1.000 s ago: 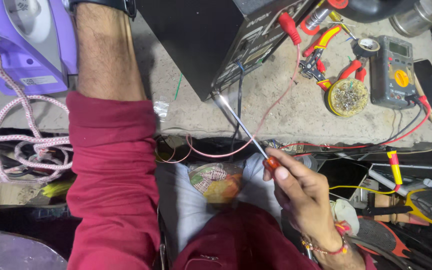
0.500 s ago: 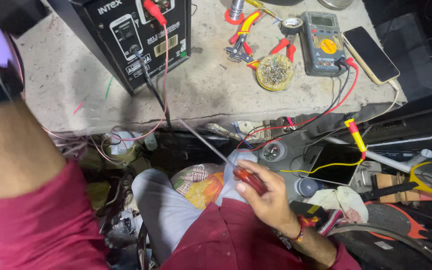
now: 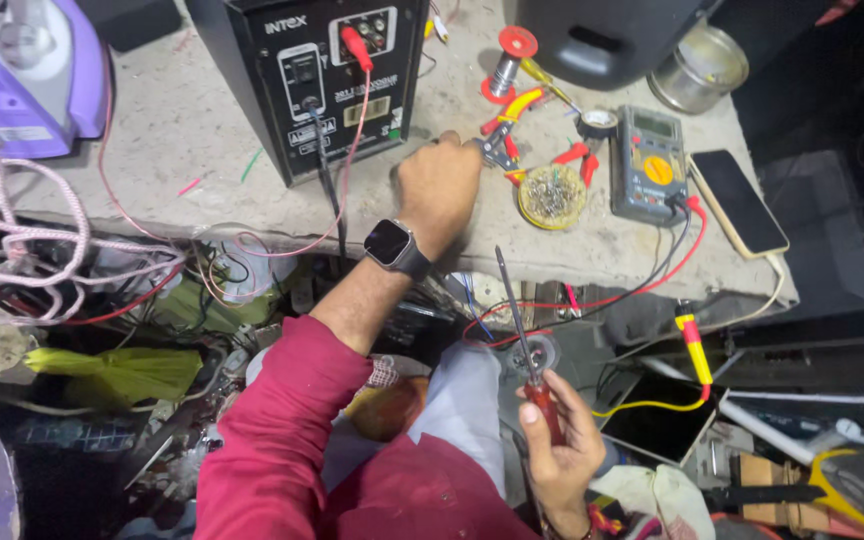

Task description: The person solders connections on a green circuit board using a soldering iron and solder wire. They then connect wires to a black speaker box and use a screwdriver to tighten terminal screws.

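Observation:
My left hand [image 3: 439,188], with a dark smartwatch [image 3: 392,246] on its wrist, reaches across the concrete bench [image 3: 182,150]. Its fingers are curled onto the metal head of red-and-yellow-handled pliers [image 3: 500,140], right of a black speaker box [image 3: 322,80]. My right hand [image 3: 562,455] is low over my lap and grips the red handle of a screwdriver [image 3: 520,325], whose thin shaft points up towards the bench edge. A red sleeve covers my left arm.
Right of the pliers lie a round tin of small parts [image 3: 552,196], a grey multimeter [image 3: 650,165] with red and black leads, and a phone [image 3: 739,202]. A purple iron [image 3: 22,70] stands far left. Tangled wires, a yellow probe [image 3: 692,345] and clutter fill the space below the bench.
The view has shifted. My left hand has stretched out from the near left to the pliers beside the speaker box. My right hand still holds the screwdriver, now more upright.

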